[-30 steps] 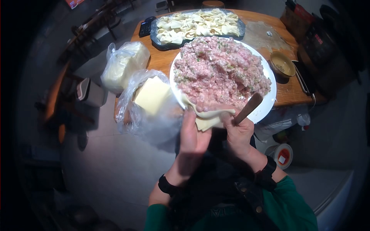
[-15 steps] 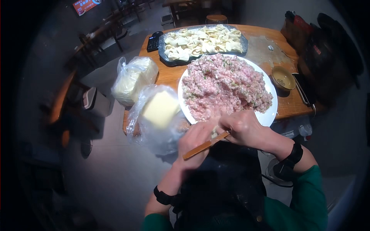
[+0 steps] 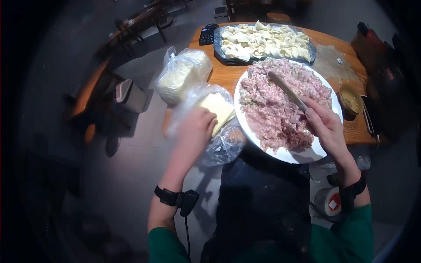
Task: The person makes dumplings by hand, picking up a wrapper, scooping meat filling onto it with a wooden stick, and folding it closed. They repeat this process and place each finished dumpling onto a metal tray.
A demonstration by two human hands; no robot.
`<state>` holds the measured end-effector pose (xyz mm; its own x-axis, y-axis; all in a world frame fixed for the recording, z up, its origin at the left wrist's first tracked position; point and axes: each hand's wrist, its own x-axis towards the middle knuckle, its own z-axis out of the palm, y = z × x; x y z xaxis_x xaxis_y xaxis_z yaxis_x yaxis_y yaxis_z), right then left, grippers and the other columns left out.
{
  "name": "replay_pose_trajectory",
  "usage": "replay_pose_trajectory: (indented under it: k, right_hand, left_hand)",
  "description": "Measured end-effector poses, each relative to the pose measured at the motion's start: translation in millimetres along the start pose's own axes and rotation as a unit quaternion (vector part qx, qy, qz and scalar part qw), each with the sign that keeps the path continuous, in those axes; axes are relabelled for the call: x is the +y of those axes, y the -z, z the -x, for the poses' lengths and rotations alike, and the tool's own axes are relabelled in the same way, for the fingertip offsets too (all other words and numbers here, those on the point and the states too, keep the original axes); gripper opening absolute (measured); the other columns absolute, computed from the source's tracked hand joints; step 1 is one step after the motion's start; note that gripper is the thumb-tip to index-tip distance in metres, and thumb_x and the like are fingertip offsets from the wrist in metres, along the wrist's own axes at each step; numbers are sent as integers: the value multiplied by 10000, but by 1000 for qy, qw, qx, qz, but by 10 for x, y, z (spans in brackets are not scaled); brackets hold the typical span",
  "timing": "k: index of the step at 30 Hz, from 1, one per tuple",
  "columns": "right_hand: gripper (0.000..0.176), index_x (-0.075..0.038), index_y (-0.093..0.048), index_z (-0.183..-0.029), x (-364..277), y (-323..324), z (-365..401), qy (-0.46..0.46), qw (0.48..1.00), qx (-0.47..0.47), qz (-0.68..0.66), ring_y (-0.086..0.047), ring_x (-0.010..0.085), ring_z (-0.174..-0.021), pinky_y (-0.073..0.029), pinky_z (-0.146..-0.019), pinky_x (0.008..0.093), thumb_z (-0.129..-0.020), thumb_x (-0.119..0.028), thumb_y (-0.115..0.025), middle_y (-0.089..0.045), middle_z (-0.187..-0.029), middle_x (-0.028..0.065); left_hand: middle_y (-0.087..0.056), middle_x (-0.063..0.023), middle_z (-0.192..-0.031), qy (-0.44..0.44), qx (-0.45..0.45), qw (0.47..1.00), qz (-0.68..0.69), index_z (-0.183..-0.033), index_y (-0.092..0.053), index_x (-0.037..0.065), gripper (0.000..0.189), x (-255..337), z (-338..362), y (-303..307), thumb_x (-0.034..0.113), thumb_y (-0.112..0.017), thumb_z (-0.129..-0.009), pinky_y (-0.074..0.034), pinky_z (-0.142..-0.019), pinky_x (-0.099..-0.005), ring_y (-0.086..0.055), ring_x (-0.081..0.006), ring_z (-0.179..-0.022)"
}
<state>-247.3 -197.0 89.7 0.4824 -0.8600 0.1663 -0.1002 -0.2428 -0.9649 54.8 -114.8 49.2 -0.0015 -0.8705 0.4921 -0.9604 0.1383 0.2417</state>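
Observation:
A square stack of pale wonton wrappers [image 3: 222, 108] lies in an open clear plastic bag at the table's left edge. My left hand [image 3: 199, 125] is on the stack's near left side, fingers curled and pinching at the wrappers. My right hand [image 3: 325, 125] grips a narrow wooden filling spatula [image 3: 287, 91], its far end pointing up and left over the meat. Under it, pink minced meat filling [image 3: 267, 116] with green flecks is heaped on a large white plate [image 3: 280, 154]. Folded wontons [image 3: 263, 41] cover a dark tray behind the plate.
Another bagged block of wrappers [image 3: 186, 74] sits at the back left, near a black phone [image 3: 208, 34]. A small brown bowl [image 3: 351, 99] stands right of the plate. Dark bags [image 3: 379, 70] are at the right edge. A bin [image 3: 130, 96] stands on the floor at left.
My hands have parted from in front of the plate. The left moved left to the wrapper stack; the right moved up over the meat, turning the spatula. The view shifted.

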Motion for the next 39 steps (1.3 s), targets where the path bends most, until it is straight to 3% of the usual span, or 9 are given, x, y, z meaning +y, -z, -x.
replay_pose_trajectory:
  k: [16, 19, 20, 21, 25, 27, 30, 33, 39]
  right_hand:
    - [292, 15, -556, -1167, 202, 211, 819, -71, 996, -14, 48, -382, -2, -566, -308, -514, 150, -923, -128, -482, -631, -759, 2]
    - [280, 33, -557, -1156, 265, 255, 885, -49, 996, -31, 64, -455, 15, -599, -361, -540, 171, -919, -93, -480, -640, -777, 15]
    - [280, 33, -557, -1156, 298, 259, 902, -51, 996, -29, 63, -455, 15, -599, -361, -540, 171, -919, -93, -480, -640, -777, 15]
    - [272, 27, -561, -1153, 337, 259, 919, -21, 997, -24, 72, -498, 40, -627, -390, -565, 190, -908, -65, -486, -642, -777, 26]
    - [295, -20, -587, -1135, 287, 309, 966, 63, 967, -25, 245, -595, 134, -687, -451, -628, 253, -850, 25, -523, -633, -752, 74]
    - [313, -39, -596, -1124, 337, 345, 1002, 79, 955, -17, 287, -596, 157, -676, -450, -616, 257, -827, 40, -538, -622, -740, 86]
    - [401, -50, -624, -1028, 335, 313, 985, 128, 930, 6, 343, -572, 255, -615, -456, -570, 317, -666, 99, -538, -559, -674, 101]
    - [480, -83, -610, -1078, 314, 326, 1001, 176, 889, 34, 421, -544, 231, -577, -428, -514, 333, -641, 101, -533, -522, -643, 76]
    - [514, -125, -609, -1122, 319, 292, 1067, 139, 862, 9, 488, -523, 196, -546, -414, -498, 290, -661, 101, -590, -511, -614, 62]
  left_hand:
    - [-556, -58, -688, -77, -26, 985, -150, -676, -583, 72, 32, 0, -200, -257, 74, -598, -704, -476, -553, -364, -574, -239, -656]
    - [-564, -62, -695, -60, 0, 997, -52, -731, -592, 57, 46, -59, -241, -205, 83, -569, -761, -476, -557, -338, -575, -195, -608]
    - [-571, -48, -708, 75, 3, 997, 35, -781, -589, 55, 66, -131, -250, -229, 101, -548, -803, -471, -558, -310, -570, -154, -609]
    - [-577, -34, -720, 209, 5, 971, 120, -830, -587, 53, 90, -214, -258, -243, 119, -527, -844, -466, -559, -282, -565, -113, -611]
    - [-438, 45, -635, 342, 118, 808, 465, -918, -537, 53, 114, -434, -263, -70, 142, -478, -878, -280, -471, -176, -373, -24, -525]
    - [-446, 28, -637, 336, 141, 746, 558, -925, -536, 17, 113, -478, -295, 118, 102, -472, -887, -350, -467, -204, -395, -49, -505]
    - [-587, -149, -1002, 332, 190, 551, 742, -1097, -499, -59, 258, -540, -273, 313, 99, -437, -902, -522, -789, -311, -601, -189, -899]
    - [-553, -198, -1141, 278, 134, 463, 830, -1170, -450, -61, 329, -293, -82, 482, 160, -383, -936, -473, -915, -430, -556, -297, -1054]
    - [-427, -180, -1306, 319, 50, 314, 893, -1307, -331, -17, 488, 278, 429, 141, 293, -423, -941, -376, -997, -463, -442, -292, -1193]
